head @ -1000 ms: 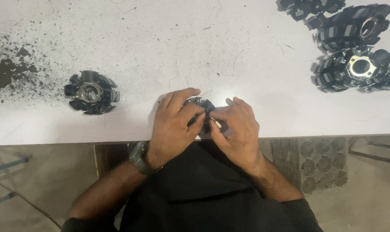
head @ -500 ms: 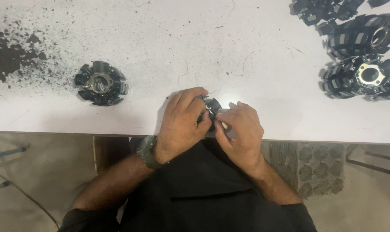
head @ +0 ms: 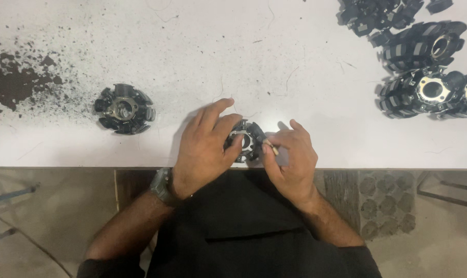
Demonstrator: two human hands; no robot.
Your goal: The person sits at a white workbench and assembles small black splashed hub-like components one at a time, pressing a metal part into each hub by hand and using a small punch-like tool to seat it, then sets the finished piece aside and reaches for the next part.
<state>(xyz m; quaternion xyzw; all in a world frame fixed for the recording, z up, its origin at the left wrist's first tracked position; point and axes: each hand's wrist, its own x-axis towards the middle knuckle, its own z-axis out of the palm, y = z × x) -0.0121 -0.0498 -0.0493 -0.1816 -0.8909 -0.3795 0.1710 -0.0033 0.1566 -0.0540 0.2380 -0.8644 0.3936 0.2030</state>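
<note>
A small black round motor part (head: 245, 140) with a metal centre ring lies near the front edge of the white table (head: 295, 67). My left hand (head: 205, 146) covers its left side, thumb and fingers gripping the rim. My right hand (head: 290, 157) is at its right side and pinches a small pale peg-like piece (head: 271, 148) against the part's edge. A watch is on my left wrist.
A second black round part (head: 124, 108) sits alone to the left. Several larger black finned parts (head: 424, 67) are heaped at the back right. Dark powder (head: 17, 85) stains the table's left end. The table edge runs just under my hands.
The view has shifted a little. My left hand's fingers have spread apart, showing more of the part's centre ring. My right hand stays at its right edge.
</note>
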